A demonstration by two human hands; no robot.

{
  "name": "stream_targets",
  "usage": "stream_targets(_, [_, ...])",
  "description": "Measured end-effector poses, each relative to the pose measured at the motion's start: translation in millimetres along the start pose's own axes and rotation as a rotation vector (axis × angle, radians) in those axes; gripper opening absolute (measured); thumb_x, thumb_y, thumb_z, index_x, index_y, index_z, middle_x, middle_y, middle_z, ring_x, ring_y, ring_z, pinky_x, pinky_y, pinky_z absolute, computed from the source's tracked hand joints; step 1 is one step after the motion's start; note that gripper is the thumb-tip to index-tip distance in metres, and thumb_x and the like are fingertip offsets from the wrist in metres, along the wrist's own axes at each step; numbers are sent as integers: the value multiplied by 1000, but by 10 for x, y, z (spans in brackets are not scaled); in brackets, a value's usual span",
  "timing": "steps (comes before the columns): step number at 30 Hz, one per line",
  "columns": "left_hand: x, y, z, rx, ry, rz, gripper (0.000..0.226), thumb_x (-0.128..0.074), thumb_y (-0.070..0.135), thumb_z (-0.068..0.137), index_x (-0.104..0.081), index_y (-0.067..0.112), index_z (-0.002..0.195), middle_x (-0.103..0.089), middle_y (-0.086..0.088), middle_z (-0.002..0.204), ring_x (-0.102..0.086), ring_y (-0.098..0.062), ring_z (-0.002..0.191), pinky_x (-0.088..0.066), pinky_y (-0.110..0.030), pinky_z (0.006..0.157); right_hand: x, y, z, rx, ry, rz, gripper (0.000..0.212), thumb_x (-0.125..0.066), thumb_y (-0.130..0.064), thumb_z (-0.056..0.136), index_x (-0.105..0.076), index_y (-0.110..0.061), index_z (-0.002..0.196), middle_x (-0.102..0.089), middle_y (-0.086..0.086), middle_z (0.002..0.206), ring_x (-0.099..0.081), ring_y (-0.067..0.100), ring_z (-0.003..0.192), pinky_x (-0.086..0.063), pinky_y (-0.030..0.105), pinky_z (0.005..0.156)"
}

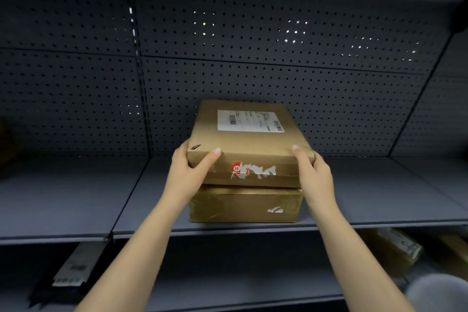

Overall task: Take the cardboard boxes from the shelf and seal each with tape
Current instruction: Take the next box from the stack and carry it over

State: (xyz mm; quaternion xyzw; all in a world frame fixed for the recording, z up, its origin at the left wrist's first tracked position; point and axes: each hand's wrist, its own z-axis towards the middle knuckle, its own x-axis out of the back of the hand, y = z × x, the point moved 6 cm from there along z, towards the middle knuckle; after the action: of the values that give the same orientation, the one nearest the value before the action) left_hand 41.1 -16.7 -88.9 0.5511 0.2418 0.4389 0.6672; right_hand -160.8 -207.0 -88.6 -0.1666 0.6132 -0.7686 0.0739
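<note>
Two cardboard boxes are stacked on a grey shelf (76,200). The top box (248,144) is flat and brown, with a white shipping label on its lid and a torn red-and-white sticker on its front face. My left hand (188,175) grips its front left corner, thumb on the lid. My right hand (312,172) grips the front right corner in the same way. The top box sits tilted, its front overhanging the lower box (243,206), which is shinier, wrapped in clear tape, and stands at the shelf's front edge.
A dark perforated back panel (278,45) rises behind the shelf. Another cardboard box (395,246) lies on the lower shelf at the right. A flat dark packet with a white label (73,266) lies on the lower shelf at the left.
</note>
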Motion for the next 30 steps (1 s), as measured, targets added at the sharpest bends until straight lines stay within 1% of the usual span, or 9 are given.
stream_targets(4, [-15, 110, -100, -81, -41, -91, 81, -74, 50, 78, -35, 34, 146, -41, 14, 141, -44, -4, 123, -37, -21, 93, 177, -84, -238, 84, 64, 88, 50, -57, -53, 91, -56, -26, 132, -63, -10, 123, -56, 11, 117, -45, 34, 100])
stream_targets(8, [-83, 180, -208, -162, -166, -198, 83, -77, 60, 68, -33, 47, 138, -41, 10, 145, -45, -6, 129, -41, -23, 101, 392, -139, -634, 133, 180, 160, 39, -57, -41, 95, -58, -24, 130, -65, -11, 118, -59, 4, 110, -47, 26, 92])
stream_targets(12, [-207, 207, -372, -184, -342, -278, 87, -77, 66, 59, -37, 51, 134, -43, 9, 144, -47, -6, 128, -44, -36, 108, 631, -158, -1227, 155, 348, 148, 31, -56, -36, 97, -59, -25, 125, -66, -15, 112, -60, -6, 99, -44, 11, 77])
stream_targets(17, [-440, 142, -889, -179, -655, -357, 98, -78, 67, 56, -40, 37, 141, -47, 5, 141, -50, -9, 126, -45, -42, 107, 979, -54, -2349, 104, 660, 83, 35, -57, -34, 97, -60, -17, 127, -67, -8, 115, -60, 4, 107, -45, 7, 77])
stream_targets(19, [-539, 113, -1234, -175, -779, -369, 98, -78, 69, 56, -42, 35, 141, -48, 4, 142, -50, -10, 127, -44, -43, 108, 1099, 18, -2929, 47, 780, 41, 37, -56, -37, 97, -59, -17, 127, -67, -6, 115, -61, 6, 108, -47, 10, 81])
stream_targets(22, [-682, 141, -1884, -169, -972, -390, 95, -76, 66, 56, -43, 34, 139, -47, 3, 143, -50, -9, 127, -45, -35, 107, 1259, 83, -3877, -46, 938, -37, 34, -56, -42, 96, -63, -17, 117, -69, -2, 103, -65, 10, 96, -53, 27, 81])
stream_targets(26, [-754, 273, -2957, -185, -1239, -452, 98, -73, 65, 58, -41, 29, 144, -47, 6, 139, -51, -5, 123, -48, -27, 98, 1417, -28, -5190, -117, 1200, -113, 20, -56, -41, 96, -64, -22, 98, -67, -4, 90, -64, -5, 76, -46, 10, 64])
stream_targets(27, [-737, 320, -3242, -188, -1309, -470, 97, -72, 64, 59, -41, 29, 143, -49, 7, 137, -52, -4, 121, -48, -26, 98, 1452, -73, -5518, -137, 1276, -137, 18, -57, -41, 95, -64, -24, 98, -67, -6, 93, -63, -5, 81, -48, 11, 69])
stream_targets(30, [-637, 464, -4117, -182, -1506, -500, 94, -73, 61, 65, -38, 27, 145, -51, 3, 137, -53, -11, 121, -48, -36, 102, 1489, -200, -6492, -195, 1463, -188, 34, -60, -53, 89, -63, -30, 114, -69, -7, 107, -64, 10, 102, -52, 36, 92])
